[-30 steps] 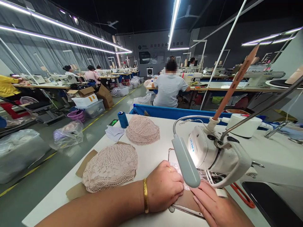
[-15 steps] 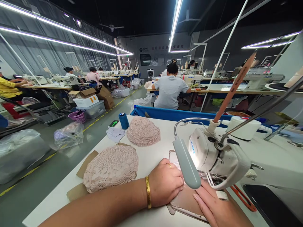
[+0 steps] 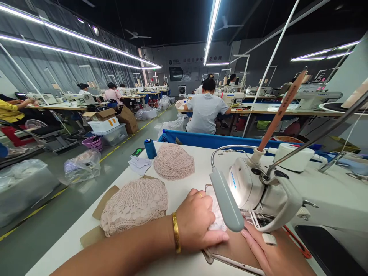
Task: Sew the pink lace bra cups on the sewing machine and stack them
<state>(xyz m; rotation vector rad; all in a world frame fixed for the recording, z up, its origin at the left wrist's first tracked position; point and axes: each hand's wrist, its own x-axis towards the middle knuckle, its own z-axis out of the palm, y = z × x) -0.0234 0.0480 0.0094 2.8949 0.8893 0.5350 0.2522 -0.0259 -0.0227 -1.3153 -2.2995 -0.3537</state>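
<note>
My left hand (image 3: 195, 220), with a gold bangle on its wrist, curls its fingers on a pale lace piece (image 3: 219, 218) left of the sewing machine's needle area; its thumb stretches right over a brown flat surface (image 3: 237, 247). My right hand (image 3: 268, 245) lies flat with its fingers stretched toward the needle area, partly behind the white sewing machine head (image 3: 244, 184). A grey-green lamp (image 3: 227, 201) covers part of the lace. The needle and right fingertips are hard to make out.
On the white table (image 3: 178, 191) lie two lace stacks (image 3: 133, 205) (image 3: 174, 161), with a blue thread cone (image 3: 150, 148) behind. A black phone-like slab (image 3: 327, 245) and orange-handled snips (image 3: 304, 251) lie at right. A person (image 3: 207, 107) sits ahead at another machine.
My left hand has shifted slightly left, its thumb now spread away, uncovering more of the lace. My right hand has moved slightly right and stays beside the needle area.
</note>
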